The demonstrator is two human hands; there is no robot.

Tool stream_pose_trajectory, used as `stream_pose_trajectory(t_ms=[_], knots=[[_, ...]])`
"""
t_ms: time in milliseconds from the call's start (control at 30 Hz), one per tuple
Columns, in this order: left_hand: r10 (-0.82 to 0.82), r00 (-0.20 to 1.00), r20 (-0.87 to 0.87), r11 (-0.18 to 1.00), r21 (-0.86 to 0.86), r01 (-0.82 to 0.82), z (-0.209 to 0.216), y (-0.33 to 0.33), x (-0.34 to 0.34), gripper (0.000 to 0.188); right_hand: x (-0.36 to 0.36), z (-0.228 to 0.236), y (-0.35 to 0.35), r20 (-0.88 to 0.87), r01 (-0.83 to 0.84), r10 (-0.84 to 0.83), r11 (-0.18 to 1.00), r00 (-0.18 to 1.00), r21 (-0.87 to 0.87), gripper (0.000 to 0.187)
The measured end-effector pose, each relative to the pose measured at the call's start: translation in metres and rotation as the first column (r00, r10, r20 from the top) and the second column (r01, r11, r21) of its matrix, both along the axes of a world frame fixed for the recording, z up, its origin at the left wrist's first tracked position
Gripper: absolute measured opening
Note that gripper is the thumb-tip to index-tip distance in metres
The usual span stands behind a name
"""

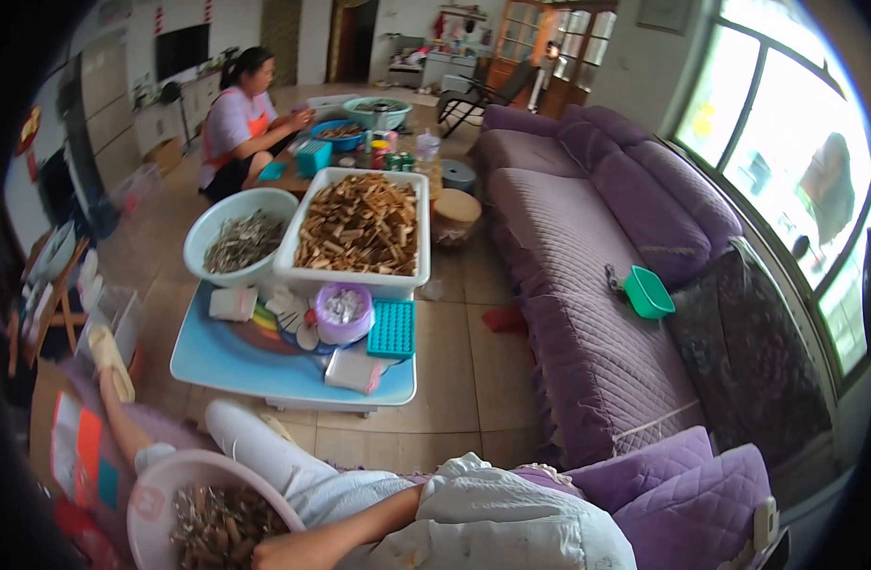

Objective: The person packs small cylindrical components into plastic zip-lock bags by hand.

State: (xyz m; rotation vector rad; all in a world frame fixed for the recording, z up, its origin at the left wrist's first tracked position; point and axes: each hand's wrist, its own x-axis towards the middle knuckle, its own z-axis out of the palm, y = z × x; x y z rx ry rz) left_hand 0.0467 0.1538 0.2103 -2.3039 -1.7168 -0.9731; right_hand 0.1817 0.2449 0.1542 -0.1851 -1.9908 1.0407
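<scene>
My right hand reaches down at the near rim of a pink basin, at the lower left. Its fingers are cut off by the picture's bottom edge, so what they hold is hidden. Inside the basin lies a heap of short brown pieces, several with shiny clear wrapping. My forearm crosses over my pale trousers from the right. No part of my left hand shows.
A blue low table carries a white tub of brown pieces, a pale bowl of silvery packets, a purple basket and a teal holed tray. A purple sofa stands right. A person works beyond.
</scene>
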Motion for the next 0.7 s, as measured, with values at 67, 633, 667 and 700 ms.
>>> stream_pose_trajectory(t_ms=[67, 633, 667, 700], knots=[[0.091, 0.991, 0.102, 0.961, -0.27, -0.06, -0.002, -0.004, 0.006, 0.02, 0.006, 0.001, 0.004, 0.179, -0.148, 0.15, 0.989, 0.972, -0.024, 0.017], [0.201, 0.98, 0.009, 0.935, -0.301, -0.189, -0.003, 0.015, 0.016, 0.014, 0.002, -0.014, 0.008, 0.058, -0.035, 0.03, 0.997, 0.998, 0.075, 0.02], [0.183, 0.983, 0.018, 0.953, -0.248, -0.173, -0.007, 0.018, 0.011, 0.014, 0.004, -0.01, 0.005, 0.104, -0.061, 0.06, 0.998, 0.993, 0.006, 0.018], [0.114, 0.991, 0.067, 0.971, -0.219, -0.097, -0.008, 0.019, 0.007, 0.016, 0.007, -0.007, 0.002, 0.136, -0.113, 0.125, 0.989, 0.983, -0.094, 0.016]])
